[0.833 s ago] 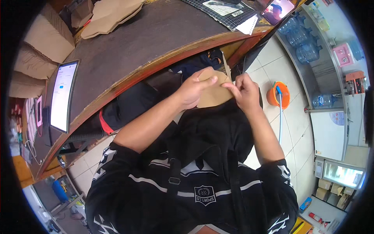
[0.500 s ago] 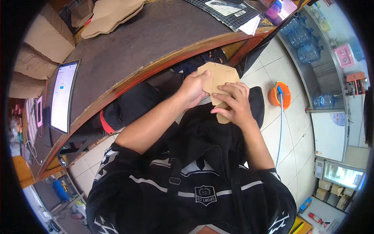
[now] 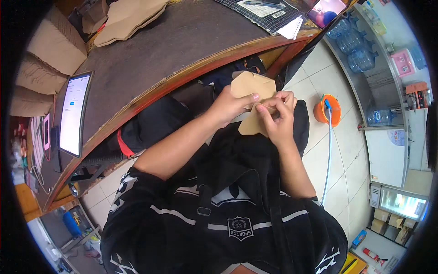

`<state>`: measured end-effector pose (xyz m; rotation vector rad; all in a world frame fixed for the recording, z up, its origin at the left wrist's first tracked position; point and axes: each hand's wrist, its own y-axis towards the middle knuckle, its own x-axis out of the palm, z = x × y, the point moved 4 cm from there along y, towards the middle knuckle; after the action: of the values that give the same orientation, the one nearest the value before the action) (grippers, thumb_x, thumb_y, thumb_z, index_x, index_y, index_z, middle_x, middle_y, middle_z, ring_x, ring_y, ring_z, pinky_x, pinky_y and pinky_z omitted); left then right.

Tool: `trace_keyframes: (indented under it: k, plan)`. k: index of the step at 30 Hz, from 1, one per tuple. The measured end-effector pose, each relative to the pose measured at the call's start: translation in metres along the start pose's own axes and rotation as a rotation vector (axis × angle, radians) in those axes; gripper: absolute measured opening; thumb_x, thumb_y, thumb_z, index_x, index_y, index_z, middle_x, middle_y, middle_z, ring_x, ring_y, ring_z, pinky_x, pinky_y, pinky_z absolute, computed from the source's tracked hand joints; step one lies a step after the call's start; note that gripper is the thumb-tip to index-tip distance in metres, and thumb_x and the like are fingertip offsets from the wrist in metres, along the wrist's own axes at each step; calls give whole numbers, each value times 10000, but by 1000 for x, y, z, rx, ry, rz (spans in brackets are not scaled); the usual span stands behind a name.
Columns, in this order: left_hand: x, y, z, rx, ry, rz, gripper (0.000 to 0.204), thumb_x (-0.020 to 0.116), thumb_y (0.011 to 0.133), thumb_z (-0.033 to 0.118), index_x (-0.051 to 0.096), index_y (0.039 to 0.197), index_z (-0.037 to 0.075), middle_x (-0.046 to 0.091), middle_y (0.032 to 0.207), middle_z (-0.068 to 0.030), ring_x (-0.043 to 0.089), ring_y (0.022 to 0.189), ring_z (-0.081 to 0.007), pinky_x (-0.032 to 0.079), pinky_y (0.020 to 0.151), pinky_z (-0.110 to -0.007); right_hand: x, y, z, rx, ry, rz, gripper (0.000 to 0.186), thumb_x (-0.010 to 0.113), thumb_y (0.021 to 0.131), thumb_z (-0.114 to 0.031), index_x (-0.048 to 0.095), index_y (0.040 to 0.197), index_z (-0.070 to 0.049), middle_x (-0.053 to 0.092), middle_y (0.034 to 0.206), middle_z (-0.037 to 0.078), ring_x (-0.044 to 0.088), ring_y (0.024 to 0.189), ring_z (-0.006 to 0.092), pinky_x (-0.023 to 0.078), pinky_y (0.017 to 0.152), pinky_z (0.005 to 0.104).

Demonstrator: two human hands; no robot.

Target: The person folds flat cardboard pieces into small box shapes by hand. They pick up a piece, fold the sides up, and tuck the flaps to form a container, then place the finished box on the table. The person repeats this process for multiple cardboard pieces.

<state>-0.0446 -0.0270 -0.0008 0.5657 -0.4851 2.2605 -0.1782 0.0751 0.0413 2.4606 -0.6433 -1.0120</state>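
Above my lap I hold a creased piece of tan cardboard (image 3: 251, 82) with several folded flaps. My left hand (image 3: 230, 105) grips its left side, thumb pressed on the card near the middle. My right hand (image 3: 278, 116) is closed on it from the right, thumb and fingers pinching at a crease, while a lower flap hangs toward me. Some of my fingertips are hidden by the card. Just behind is the front edge of the dark desk (image 3: 164, 77), with dark bags and cloth (image 3: 155, 121) under it.
On the desk are a monitor (image 3: 75, 114), kraft sheets (image 3: 127, 20), a gridded mat (image 3: 253, 16) and a phone (image 3: 326, 11). On the tiled floor stands an orange bucket (image 3: 326, 114) with a pale hose. Water jugs (image 3: 353, 41) sit on right-hand shelves, above a small fridge (image 3: 401, 203).
The cardboard has been turned and bent between my hands. My right fingers have gone from spread across it to pinching a crease, and my left thumb has shifted toward the middle.
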Motion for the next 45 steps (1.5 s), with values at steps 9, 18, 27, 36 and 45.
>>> trace_keyframes:
  k: [9, 18, 27, 36, 45]
  plan:
    - [5, -2, 4, 34, -45, -1, 440, 689, 975, 37, 550, 1392, 29, 681, 1227, -93, 692, 1110, -194, 612, 874, -369, -8, -1, 11, -82, -37, -56, 232, 896, 751, -204, 711, 815, -80, 532, 1007, 87, 467, 1008, 270, 389, 930, 389]
    - [7, -7, 9, 147, -74, 51, 381, 694, 966, 34, 601, 1332, -13, 703, 1189, -98, 698, 1067, -181, 586, 883, -347, 6, 3, -18, 3, 20, 13, 183, 871, 801, -210, 741, 839, -87, 574, 1244, 132, 471, 1178, 305, 345, 1054, 430]
    - [10, -5, 6, 204, -130, 96, 343, 701, 959, 40, 630, 1286, -37, 717, 1165, -100, 696, 1029, -165, 565, 889, -332, 13, -2, 6, 169, 171, 145, 146, 809, 858, -138, 688, 837, -61, 561, 1177, 133, 494, 1162, 295, 350, 1053, 414]
    - [13, -7, 2, 270, -77, 120, 338, 699, 997, 113, 630, 1294, -32, 713, 1166, -93, 689, 1043, -155, 560, 909, -333, 17, -10, 15, 300, 451, 152, 133, 718, 889, 7, 609, 815, -14, 477, 1247, 103, 505, 1165, 187, 472, 941, 323]
    - [17, -10, -5, 118, -300, -23, 409, 613, 1055, 132, 515, 1441, 37, 626, 1341, -79, 622, 1228, -182, 527, 1022, -366, 10, -8, 20, 179, 326, 84, 223, 811, 910, -119, 625, 1006, -41, 501, 1211, 92, 501, 1144, 186, 395, 1047, 326]
